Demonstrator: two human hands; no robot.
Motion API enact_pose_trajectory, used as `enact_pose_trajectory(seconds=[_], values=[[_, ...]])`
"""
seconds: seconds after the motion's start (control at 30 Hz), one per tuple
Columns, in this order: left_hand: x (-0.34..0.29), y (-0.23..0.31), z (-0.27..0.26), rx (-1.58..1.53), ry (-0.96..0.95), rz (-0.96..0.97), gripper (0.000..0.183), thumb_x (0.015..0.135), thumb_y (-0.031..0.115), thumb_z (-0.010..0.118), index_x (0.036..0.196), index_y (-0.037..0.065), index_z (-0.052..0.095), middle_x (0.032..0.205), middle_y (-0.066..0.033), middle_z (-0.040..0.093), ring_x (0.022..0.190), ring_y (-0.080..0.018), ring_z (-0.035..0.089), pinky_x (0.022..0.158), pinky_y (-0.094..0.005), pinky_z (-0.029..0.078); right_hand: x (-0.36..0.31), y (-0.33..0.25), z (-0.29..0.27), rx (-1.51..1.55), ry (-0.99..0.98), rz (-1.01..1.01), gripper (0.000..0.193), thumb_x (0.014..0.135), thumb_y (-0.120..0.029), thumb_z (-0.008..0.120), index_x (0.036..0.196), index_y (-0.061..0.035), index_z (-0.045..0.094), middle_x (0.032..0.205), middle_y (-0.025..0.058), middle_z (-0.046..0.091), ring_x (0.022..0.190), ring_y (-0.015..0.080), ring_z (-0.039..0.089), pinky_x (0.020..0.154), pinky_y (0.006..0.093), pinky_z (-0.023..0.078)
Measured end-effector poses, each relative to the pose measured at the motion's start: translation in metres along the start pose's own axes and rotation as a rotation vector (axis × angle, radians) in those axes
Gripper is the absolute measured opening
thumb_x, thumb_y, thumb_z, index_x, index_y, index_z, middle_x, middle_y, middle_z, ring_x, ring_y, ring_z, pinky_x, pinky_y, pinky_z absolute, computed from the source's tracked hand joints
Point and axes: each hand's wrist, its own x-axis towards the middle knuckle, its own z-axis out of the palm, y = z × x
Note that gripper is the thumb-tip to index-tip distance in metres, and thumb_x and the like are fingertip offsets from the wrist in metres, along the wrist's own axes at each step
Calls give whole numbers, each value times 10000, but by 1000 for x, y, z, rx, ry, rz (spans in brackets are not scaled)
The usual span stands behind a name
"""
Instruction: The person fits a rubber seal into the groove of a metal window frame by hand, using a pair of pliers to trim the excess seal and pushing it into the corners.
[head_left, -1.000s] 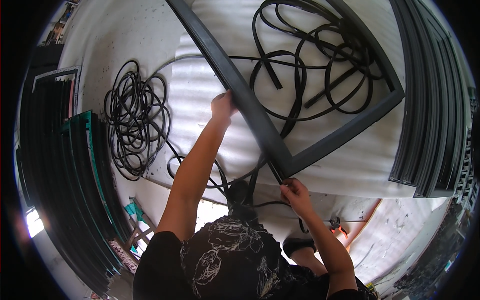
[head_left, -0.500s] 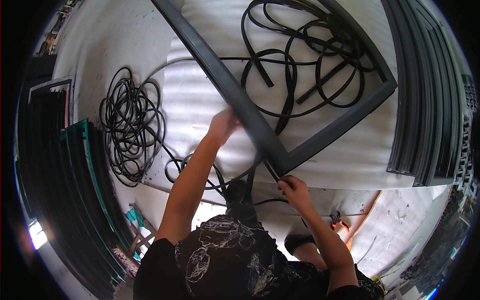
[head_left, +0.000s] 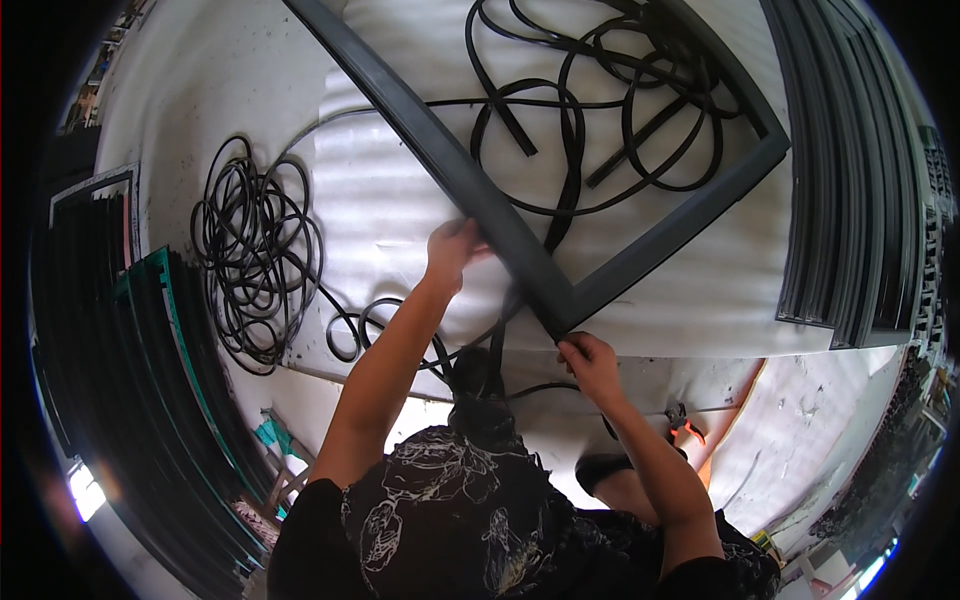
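Down on the white table (head_left: pixel 700 290) lies a dark grey frame (head_left: pixel 470 190), its corner pointing toward the person. The left hand (head_left: pixel 452 250) grips the frame's long bar, while the right hand (head_left: pixel 592 362) pinches at the corner — fingers closed on a black rubber strip (head_left: pixel 497 345) there. Loose black strip lies tangled inside the frame, and another coil (head_left: pixel 255 255) sits well to the left.
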Motion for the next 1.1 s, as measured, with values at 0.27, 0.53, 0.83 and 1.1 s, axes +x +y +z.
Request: enact_pose_trajectory(seconds=[0.27, 0.53, 0.83, 1.1], values=[[-6, -8, -4, 27, -33, 12, 391, 941, 177, 506, 1201, -104, 427, 1053, -165, 592, 941, -241, 617, 847, -360, 523, 0, 7, 6, -82, 41, -80, 176, 846, -172, 608, 919, -15, 642, 698, 70, 639, 572, 148, 580, 558, 279, 462], [-15, -16, 2, 89, -53, -44, 364, 934, 163, 510, 1180, -99, 455, 1014, -159, 615, 871, -234, 635, 814, -350, 533, 3, 12, 6, -140, 99, -128, 176, 837, -181, 613, 907, -23, 646, 713, 87, 645, 583, 180, 596, 571, 301, 467], [-22, -27, 8, 194, -13, -82, 344, 896, 133, 570, 1145, -91, 492, 1012, -147, 619, 875, -211, 633, 796, -312, 529, 3, 16, 9, -141, 110, -122, 171, 830, -180, 617, 907, -31, 649, 718, 84, 644, 596, 192, 597, 576, 303, 464], [-27, -36, 12, 282, -42, 3, 274, 879, 87, 564, 1090, -81, 516, 971, -136, 627, 803, -210, 645, 717, -294, 540, 1, 10, 10, -140, 134, -131, 176, 832, -183, 616, 912, -30, 649, 722, 91, 642, 606, 203, 597, 585, 311, 462]])
